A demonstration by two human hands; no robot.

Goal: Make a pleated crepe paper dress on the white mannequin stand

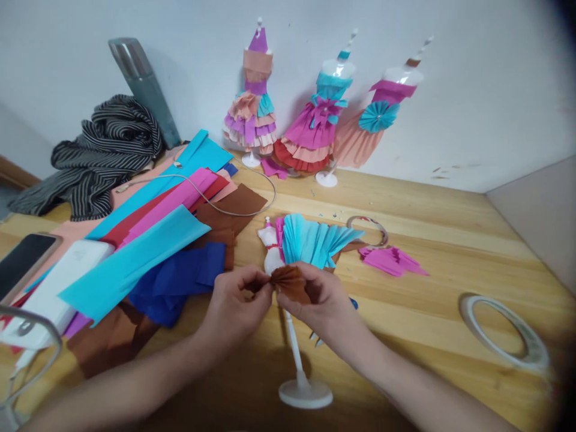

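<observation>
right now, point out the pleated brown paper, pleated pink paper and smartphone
Pleated brown paper [291,284], head view: on its fanned folds.
Pleated pink paper [390,261], head view: on its middle folds.
Smartphone [27,263], head view: on its dark screen.

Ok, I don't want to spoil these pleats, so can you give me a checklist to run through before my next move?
1. Left hand pinching the gathered end of the brown paper: ok.
2. Right hand holding the fanned side: ok.
3. Small mannequin standing without support: cannot tell.
4. Blue-handled tool fully in sight: not ok, the right hand partly hides it.
5. White tape roll clear of both hands: ok.
</observation>
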